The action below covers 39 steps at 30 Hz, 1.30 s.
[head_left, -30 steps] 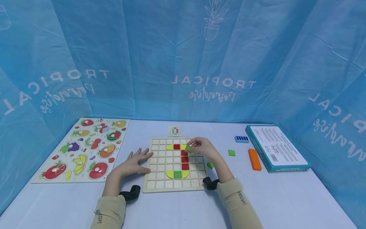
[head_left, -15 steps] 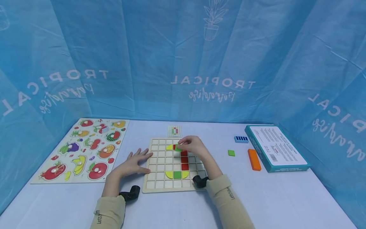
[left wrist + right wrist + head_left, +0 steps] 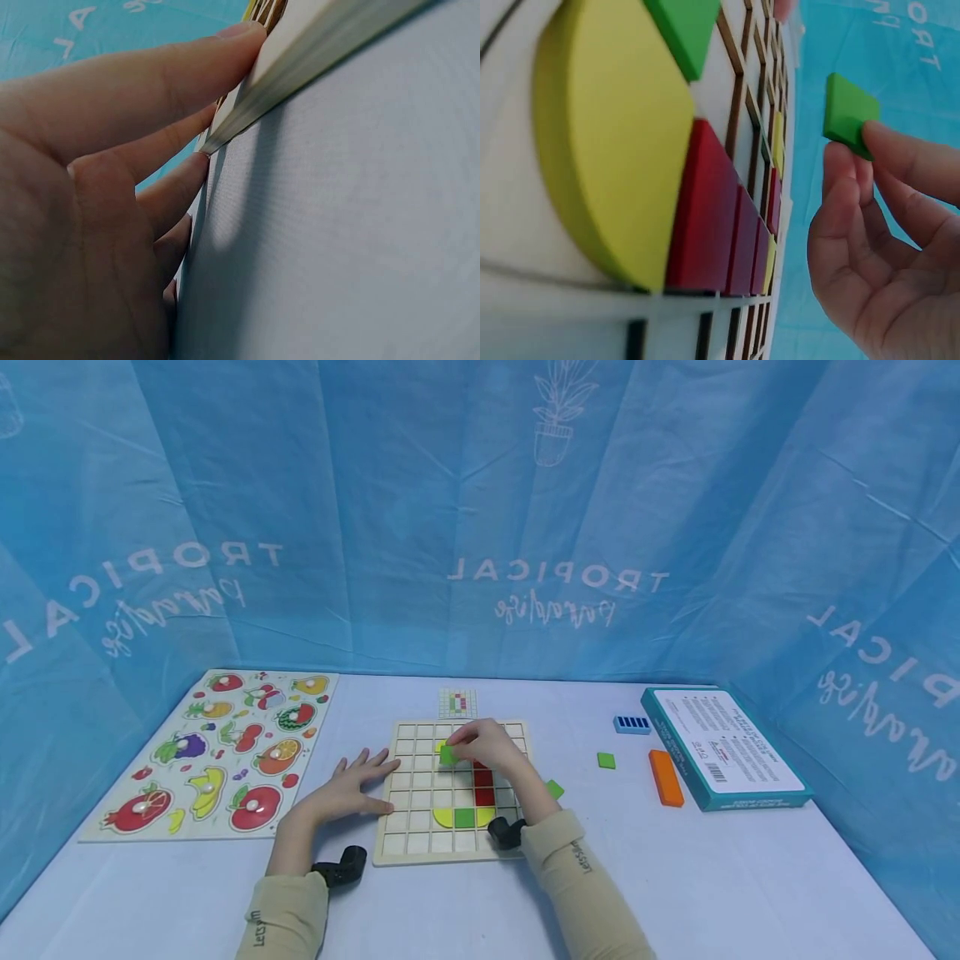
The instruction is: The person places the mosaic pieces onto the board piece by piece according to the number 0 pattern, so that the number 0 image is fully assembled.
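Note:
My right hand (image 3: pixel 491 750) pinches a small green square tile (image 3: pixel 447 756) between thumb and fingertips, held over the upper part of the wooden grid board (image 3: pixel 410 798). In the right wrist view that green tile (image 3: pixel 846 112) stands tilted and apart from the board. Red square tiles (image 3: pixel 483 785) lie in a column there; a yellow quarter-round tile (image 3: pixel 443 817) and a green tile (image 3: pixel 465 817) lie in the lower row. My hand hides part of the upper row. With fingers spread, my left hand (image 3: pixel 341 793) touches the board's left edge, its thumb (image 3: pixel 180 71) against the rim.
Beyond the board lies a small pattern card (image 3: pixel 457 702). Loose green tiles (image 3: pixel 606 761) are at right, near a blue slotted piece (image 3: pixel 632 725), an orange bar (image 3: pixel 666 778) and a teal-edged box (image 3: pixel 731 747). A fruit puzzle board (image 3: pixel 198 831) lies at left.
My right hand has carried the green tile leftward over the upper row, uncovering another loose green tile right of the board. My left hand stays at the board's edge.

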### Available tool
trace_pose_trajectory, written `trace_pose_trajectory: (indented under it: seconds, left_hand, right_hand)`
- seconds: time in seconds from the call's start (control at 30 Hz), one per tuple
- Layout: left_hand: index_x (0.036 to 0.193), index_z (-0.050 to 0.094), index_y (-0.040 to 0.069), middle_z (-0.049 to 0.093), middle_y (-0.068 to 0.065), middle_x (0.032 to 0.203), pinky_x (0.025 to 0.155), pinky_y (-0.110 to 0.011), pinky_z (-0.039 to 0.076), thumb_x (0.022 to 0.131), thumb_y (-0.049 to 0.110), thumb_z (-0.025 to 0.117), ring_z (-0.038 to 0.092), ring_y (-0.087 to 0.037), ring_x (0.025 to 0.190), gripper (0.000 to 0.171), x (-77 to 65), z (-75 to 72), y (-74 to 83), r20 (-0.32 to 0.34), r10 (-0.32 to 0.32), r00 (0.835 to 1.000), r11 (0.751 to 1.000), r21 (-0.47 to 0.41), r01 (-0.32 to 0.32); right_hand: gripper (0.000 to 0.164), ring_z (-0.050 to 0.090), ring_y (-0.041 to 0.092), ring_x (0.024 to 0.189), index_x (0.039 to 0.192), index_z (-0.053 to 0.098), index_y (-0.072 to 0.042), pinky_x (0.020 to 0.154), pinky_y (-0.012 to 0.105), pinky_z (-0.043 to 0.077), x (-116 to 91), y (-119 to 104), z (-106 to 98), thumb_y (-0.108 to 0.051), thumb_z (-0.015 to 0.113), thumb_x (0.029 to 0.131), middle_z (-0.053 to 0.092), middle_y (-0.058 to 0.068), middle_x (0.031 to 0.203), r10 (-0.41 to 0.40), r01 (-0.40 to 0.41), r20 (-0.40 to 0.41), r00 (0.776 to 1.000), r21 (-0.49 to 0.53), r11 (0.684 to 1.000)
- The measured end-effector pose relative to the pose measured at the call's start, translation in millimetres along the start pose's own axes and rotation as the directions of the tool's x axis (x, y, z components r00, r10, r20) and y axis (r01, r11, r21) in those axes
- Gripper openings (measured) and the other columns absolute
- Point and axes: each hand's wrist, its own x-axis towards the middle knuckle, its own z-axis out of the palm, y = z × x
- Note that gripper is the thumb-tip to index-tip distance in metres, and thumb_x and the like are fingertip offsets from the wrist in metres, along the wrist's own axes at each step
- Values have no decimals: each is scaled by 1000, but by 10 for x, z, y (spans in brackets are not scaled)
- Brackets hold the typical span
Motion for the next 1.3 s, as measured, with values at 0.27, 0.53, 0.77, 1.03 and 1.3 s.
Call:
trace_pose_trajectory:
  seconds: [0.27, 0.53, 0.77, 1.03, 1.3]
  left_hand:
    - [140, 38, 3, 19, -21, 150, 110, -57, -9, 73, 26, 71, -1, -43, 139, 78, 5, -1, -12, 7, 7, 1000, 1000, -2, -7]
    - [140, 38, 4, 19, -20, 151, 110, -56, -10, 73, 27, 71, -2, -41, 139, 78, 0, 1, -5, 7, -10, 1000, 1000, -8, 10]
    - [139, 39, 3, 20, -22, 150, 110, -57, -8, 72, 28, 72, -1, -43, 139, 79, 3, 6, -7, 3, 2, 1000, 1000, -6, -2]
    - [139, 39, 3, 20, -22, 150, 110, -57, -8, 72, 27, 71, -1, -43, 139, 78, 0, 8, -10, 3, 8, 1000, 1000, -8, -8]
    - [139, 39, 2, 19, -22, 150, 110, -57, -9, 72, 26, 71, -1, -43, 138, 78, -6, 5, -8, 3, 11, 1000, 1000, -6, -11]
  right_hand:
    - [8, 51, 13, 65, 88, 69, -6, 54, 20, 45, 75, -26, 91, -3, 65, 81, 61, 3, 82, -26, 26, 6, 1000, -138, 990]
    - [8, 50, 13, 68, 83, 67, -9, 56, 22, 44, 122, -41, 143, -2, 66, 80, 60, 0, 79, -67, 66, 6, 998, -279, 958]
    - [11, 50, 14, 67, 81, 67, -12, 57, 24, 42, 146, -53, 159, -1, 65, 78, 61, -1, 78, -56, 50, -4, 998, -382, 923]
    - [19, 50, 15, 70, 89, 72, -11, 55, 22, 40, 139, -59, 142, 2, 62, 79, 67, 3, 93, -7, 7, 3, 1000, -380, 925]
    - [22, 54, 15, 76, 94, 72, -8, 61, 23, 45, 113, -41, 117, 4, 60, 79, 68, 4, 96, -21, 25, 15, 1000, -359, 933]
